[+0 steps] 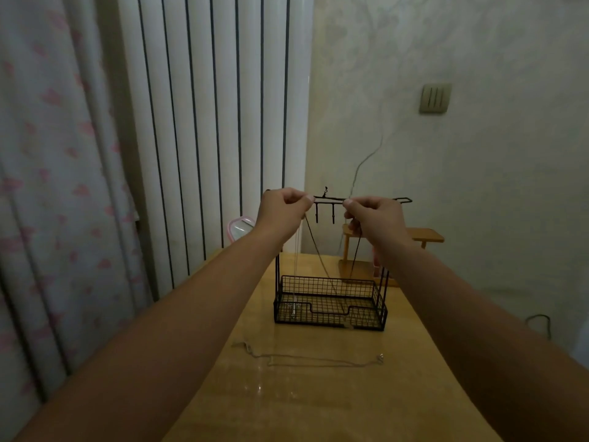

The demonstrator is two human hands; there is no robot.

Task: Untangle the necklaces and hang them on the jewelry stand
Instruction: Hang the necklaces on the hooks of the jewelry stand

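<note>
A black wire jewelry stand (331, 309) with a mesh basket base and a top bar of hooks (328, 205) stands on the wooden table (318, 393). My left hand (282, 208) and my right hand (371, 215) are both raised to the top bar, each pinching one end of a dark thin necklace (314, 244) whose strands hang down into the basket. A pale thin chain (296, 282) hangs at the stand's left side. Another thin silver necklace (315, 362) lies stretched out on the table in front of the stand.
A white radiator (216, 122) and a flowered curtain (57, 186) fill the left. Behind the stand are a small wooden shelf (424, 236) and a pink-rimmed container (240, 228). A wall switch (435, 97) sits on the right wall.
</note>
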